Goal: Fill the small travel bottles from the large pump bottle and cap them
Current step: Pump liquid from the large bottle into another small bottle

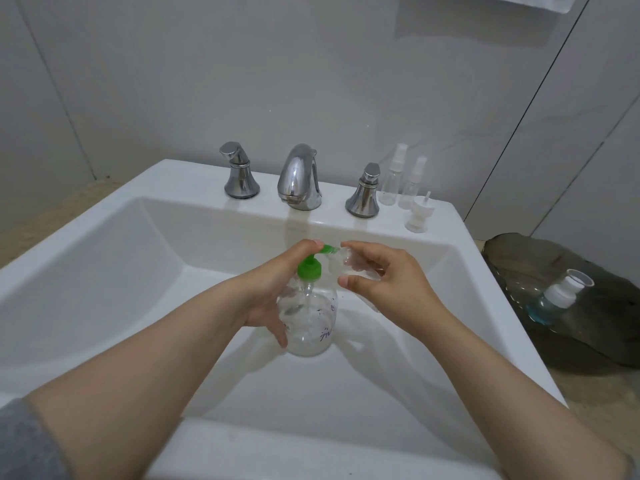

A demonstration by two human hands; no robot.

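While both sit mid-basin, well apart from the sink (86, 233) rims, the left grip (270, 289) wraps the pump bottle (311, 323), 1 finger on its green head (327, 250); the right grip (398, 289) holds a travel bottle (353, 265) at the nozzle.

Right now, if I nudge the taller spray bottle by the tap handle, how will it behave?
The taller spray bottle looks empty, so probably light. Tall, narrow and upright on the sink ledge, it would likely tip. It may knock the shorter spray bottle close beside it.
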